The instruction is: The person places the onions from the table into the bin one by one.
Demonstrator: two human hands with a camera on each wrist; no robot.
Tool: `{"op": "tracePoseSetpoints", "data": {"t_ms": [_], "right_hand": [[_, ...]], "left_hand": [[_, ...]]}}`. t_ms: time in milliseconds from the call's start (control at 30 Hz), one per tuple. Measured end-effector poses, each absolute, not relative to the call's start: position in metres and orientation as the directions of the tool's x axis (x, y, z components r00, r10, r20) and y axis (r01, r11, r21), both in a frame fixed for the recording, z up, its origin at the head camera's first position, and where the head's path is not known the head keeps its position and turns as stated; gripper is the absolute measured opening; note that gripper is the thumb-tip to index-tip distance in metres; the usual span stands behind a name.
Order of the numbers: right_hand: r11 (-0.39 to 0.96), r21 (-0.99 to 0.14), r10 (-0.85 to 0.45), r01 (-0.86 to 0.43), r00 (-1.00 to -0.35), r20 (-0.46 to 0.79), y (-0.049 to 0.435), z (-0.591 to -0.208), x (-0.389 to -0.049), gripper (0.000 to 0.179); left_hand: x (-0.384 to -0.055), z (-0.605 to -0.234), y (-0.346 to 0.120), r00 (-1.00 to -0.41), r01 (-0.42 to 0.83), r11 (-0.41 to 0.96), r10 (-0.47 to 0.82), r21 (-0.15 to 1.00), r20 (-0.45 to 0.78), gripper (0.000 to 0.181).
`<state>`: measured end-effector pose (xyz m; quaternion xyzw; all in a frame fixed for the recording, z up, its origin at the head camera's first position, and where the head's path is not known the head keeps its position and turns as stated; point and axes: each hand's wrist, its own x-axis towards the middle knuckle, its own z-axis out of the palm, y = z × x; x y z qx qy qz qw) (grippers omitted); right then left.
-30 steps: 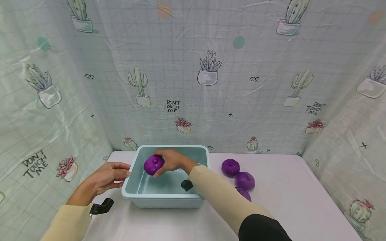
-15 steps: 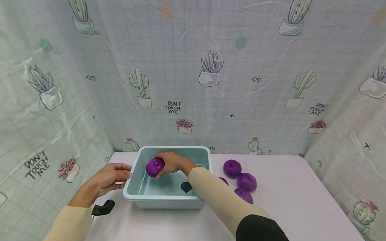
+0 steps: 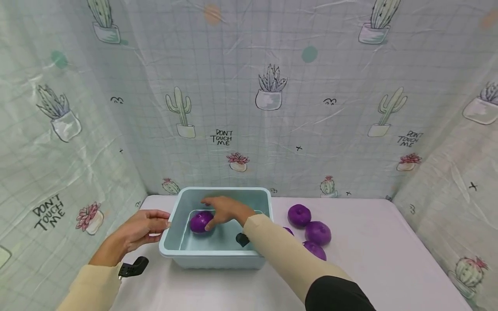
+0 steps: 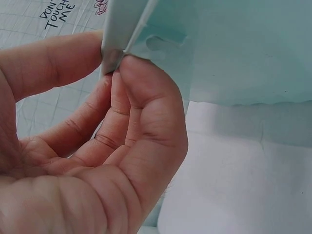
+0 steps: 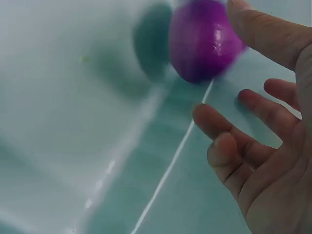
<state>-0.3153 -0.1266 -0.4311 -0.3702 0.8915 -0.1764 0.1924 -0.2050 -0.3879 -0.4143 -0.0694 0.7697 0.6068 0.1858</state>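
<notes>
White table [image 3: 369, 259]: left hand [image 3: 134, 233] pinches tub [image 3: 212, 252] rim; right hand [image 3: 223, 209], fingers spread, over purple fruit [image 3: 201, 221].

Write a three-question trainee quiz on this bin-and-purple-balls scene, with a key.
1. True or false: the right hand is closed tightly round the purple ball in the bin.
2. What does the left hand pinch? A) a purple ball B) the rim of the blue bin C) the curtain
3. Where do the other purple balls lie: in the bin or on the table beside it?

Key: 1. False; in the right wrist view the fingers are spread, and only one fingertip looks to be against the ball. 2. B. 3. On the table, to the right of the bin.
</notes>
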Motion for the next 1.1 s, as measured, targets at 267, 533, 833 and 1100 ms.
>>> {"op": "tracePoseSetpoints", "data": {"t_ms": [267, 533, 833, 1100], "right_hand": [[0.647, -0.427, -0.744, -0.632, -0.646, -0.170, -0.086, -0.395, -0.320, 0.078], [0.570, -0.608, -0.748, -0.553, -0.655, -0.107, -0.006, -0.365, -0.317, 0.074], [0.599, -0.639, -0.645, -0.482, -0.764, -0.027, 0.098, -0.381, -0.297, 0.068], [0.634, -0.638, -0.555, -0.437, -0.832, 0.018, 0.182, -0.421, -0.275, 0.064]], "left_hand": [[-0.205, -0.410, -0.388, -0.925, -0.339, 0.314, 0.061, 0.887, -0.375, 0.056], [-0.203, -0.408, -0.394, -0.918, -0.348, 0.340, 0.064, 0.874, -0.391, 0.058], [-0.203, -0.407, -0.393, -0.912, -0.352, 0.326, 0.090, 0.877, -0.400, 0.054], [-0.204, -0.411, -0.387, -0.908, -0.353, 0.323, 0.105, 0.878, -0.405, 0.055]]}}
